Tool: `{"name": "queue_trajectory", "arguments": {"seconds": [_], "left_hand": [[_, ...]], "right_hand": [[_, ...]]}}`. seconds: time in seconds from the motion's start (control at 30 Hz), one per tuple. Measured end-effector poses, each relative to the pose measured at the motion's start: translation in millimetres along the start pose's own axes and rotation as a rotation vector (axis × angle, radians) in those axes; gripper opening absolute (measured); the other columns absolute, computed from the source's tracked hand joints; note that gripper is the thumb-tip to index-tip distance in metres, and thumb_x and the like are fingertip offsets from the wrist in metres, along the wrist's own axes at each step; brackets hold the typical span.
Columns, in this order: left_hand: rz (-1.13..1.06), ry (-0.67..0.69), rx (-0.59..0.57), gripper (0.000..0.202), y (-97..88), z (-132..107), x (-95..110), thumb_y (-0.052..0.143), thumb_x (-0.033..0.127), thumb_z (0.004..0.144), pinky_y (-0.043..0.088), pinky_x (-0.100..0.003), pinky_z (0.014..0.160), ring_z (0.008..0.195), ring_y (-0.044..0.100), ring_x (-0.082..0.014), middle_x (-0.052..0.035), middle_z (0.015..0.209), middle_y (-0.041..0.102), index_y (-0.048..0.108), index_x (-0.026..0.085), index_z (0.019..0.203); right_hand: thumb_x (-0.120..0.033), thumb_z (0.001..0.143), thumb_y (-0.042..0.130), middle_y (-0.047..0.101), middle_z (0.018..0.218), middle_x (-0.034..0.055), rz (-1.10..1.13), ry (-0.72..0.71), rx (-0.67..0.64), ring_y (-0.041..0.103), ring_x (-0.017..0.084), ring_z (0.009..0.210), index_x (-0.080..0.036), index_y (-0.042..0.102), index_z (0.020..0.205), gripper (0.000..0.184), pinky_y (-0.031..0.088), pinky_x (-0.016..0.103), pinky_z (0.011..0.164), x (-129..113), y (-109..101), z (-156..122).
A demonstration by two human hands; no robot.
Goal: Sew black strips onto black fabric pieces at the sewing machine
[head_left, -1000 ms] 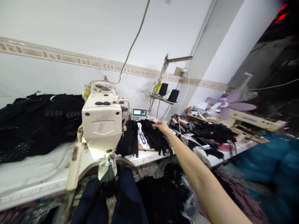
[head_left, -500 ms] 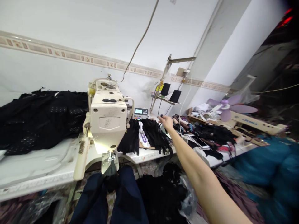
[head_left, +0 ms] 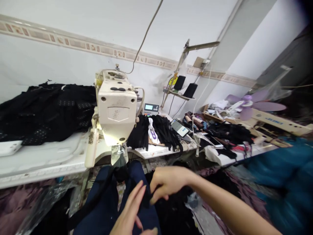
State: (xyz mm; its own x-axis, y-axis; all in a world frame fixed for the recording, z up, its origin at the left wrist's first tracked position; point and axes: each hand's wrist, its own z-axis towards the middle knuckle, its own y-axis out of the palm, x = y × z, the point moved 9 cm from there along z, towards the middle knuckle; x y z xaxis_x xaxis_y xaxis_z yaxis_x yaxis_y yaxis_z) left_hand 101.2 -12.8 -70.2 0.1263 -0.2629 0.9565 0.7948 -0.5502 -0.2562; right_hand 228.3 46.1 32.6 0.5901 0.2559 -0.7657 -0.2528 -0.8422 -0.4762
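Note:
My right hand (head_left: 165,182) is low in front of me, its fingers pinched on a small piece of black fabric (head_left: 146,199) over my lap. My left hand (head_left: 130,213) rises from the bottom edge with fingers stretched out, touching the same black piece from below. Both hands hover above dark blue cloth (head_left: 132,202) that hangs down from under the sewing machine (head_left: 117,109). A pile of black strips (head_left: 156,135) lies on the white table (head_left: 49,163) to the right of the machine.
A heap of black garments (head_left: 46,114) covers the table's left. A phone (head_left: 179,128), thread cones (head_left: 186,86), a control display (head_left: 151,108), a purple fan (head_left: 246,106) and a second machine (head_left: 276,122) crowd the right. Teal bags (head_left: 288,176) stand at far right.
My right hand has pulled back from the far pile of strips down to my lap, pinching a black piece. My left hand has come into view. The camera has tilted slightly.

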Motion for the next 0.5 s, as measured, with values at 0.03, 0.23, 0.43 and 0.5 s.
{"name": "queue_trajectory", "arguments": {"seconds": [0.03,0.23,0.43,0.5], "left_hand": [[-0.080,-0.055,-0.056,0.095,11.1,5,-6,0.078,0.060,0.089,0.058,-0.024,0.058,0.070,0.068,-0.0147,-0.0191,0.151,0.063,0.034,0.036,0.170],[-0.082,-0.315,-0.063,0.058,3.4,-4,-10,0.052,0.070,0.104,0.049,-0.023,0.060,0.057,0.059,-0.0129,-0.0032,0.073,0.071,0.079,0.019,0.111],[0.263,-0.079,0.017,0.051,-30.3,-12,34,0.047,0.042,0.113,0.049,-0.021,0.066,0.065,0.066,-0.0129,-0.0013,0.069,0.065,0.070,0.019,0.074],[0.396,0.063,0.034,0.040,-37.9,-11,52,0.052,0.037,0.112,0.053,-0.023,0.072,0.079,0.071,-0.0157,-0.0044,0.084,0.072,0.075,0.020,0.084]], "right_hand": [[-0.040,0.099,0.075,0.064,0.054,-0.0065,0.000,-0.035,-0.020,0.058,0.009,0.052,-0.020,0.081,0.080,0.028,0.039,0.018,0.056,-4,19,9],[-0.051,0.088,0.084,0.073,0.065,-0.0023,0.299,0.012,0.061,0.054,0.009,0.047,-0.017,0.085,0.089,0.034,0.039,0.020,0.048,29,22,10],[-0.055,0.074,0.094,0.076,0.071,0.0040,0.584,0.031,0.618,0.061,0.011,0.054,-0.015,0.081,0.081,0.042,0.043,0.020,0.051,61,-30,-1],[-0.055,0.077,0.092,0.078,0.073,0.0054,0.650,-0.026,0.710,0.064,0.012,0.058,-0.015,0.081,0.084,0.042,0.044,0.020,0.051,57,-28,6]]}}
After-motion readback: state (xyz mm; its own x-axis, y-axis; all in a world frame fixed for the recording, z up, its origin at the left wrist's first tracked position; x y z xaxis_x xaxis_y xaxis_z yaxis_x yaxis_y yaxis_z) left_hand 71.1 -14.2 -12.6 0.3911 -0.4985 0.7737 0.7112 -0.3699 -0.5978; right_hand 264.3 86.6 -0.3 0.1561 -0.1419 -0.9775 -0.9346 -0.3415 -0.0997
